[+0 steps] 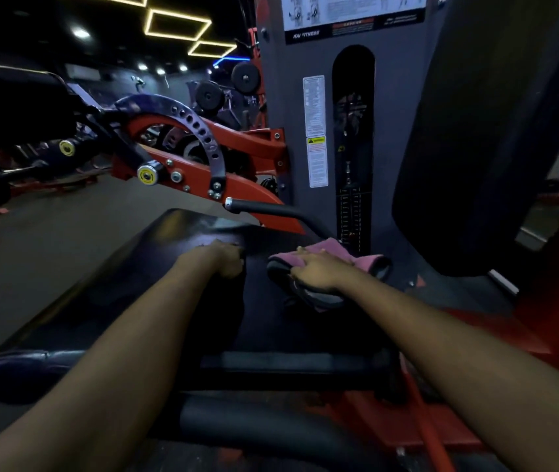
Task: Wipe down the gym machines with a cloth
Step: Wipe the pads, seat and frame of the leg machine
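Right hand (319, 272) lay flat on the pink cloth (334, 254), fingers straight and spread, pressing down rather than gripping. The cloth was bunched, pink side up, with a dark grey edge showing beside the wrist. It sat under the palm on the right half of the black seat pad (169, 267), toward the far end. Left hand (225, 258), just beside to the left, was planted at the seam between the pad's two halves with its fingers curled under; whether it gripped the edge or only braced there, could not tell. Just past the right fingertips ran a black grab handle (261, 207), which came off the grey weight-stack housing (284, 97). Further right stood a tall dark back pad (475, 131). Beyond the left hand was the red pivot arm (237, 185) with its holed adjuster plate. Judgement: seat wipe was in hand, far right portion under the cloth. Next move probably called for drawing the cloth back toward the body or across the seam to the left half, with flat, even pressure so the bunch would not roll. Handle and back pad looked not yet reached.
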